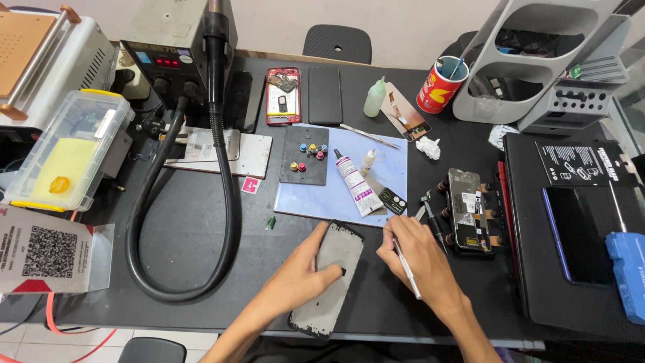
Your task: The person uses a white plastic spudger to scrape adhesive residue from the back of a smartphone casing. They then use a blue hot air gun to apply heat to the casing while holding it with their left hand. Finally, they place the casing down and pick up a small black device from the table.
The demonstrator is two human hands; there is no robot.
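Note:
A phone frame with a grey inner face point(329, 277) lies near the front edge of the black table point(188, 222). My left hand point(301, 272) rests on its left side, fingers pressing it down. My right hand point(413, 252) sits just to the right of the frame and grips a thin metal tool point(407, 269) like a pen, its upper end hidden in my fingers. A glue tube point(356, 183) lies on the pale blue mat point(316, 202) just beyond both hands.
A hot-air station point(178, 47) with a looping black hose point(228, 215) stands at left. A clamped phone board point(465, 208) sits right of my right hand. A red opened phone point(283, 95), black phone point(325, 94), small bottle point(375, 97), red cup point(440, 84) and grey organiser point(537, 60) line the back.

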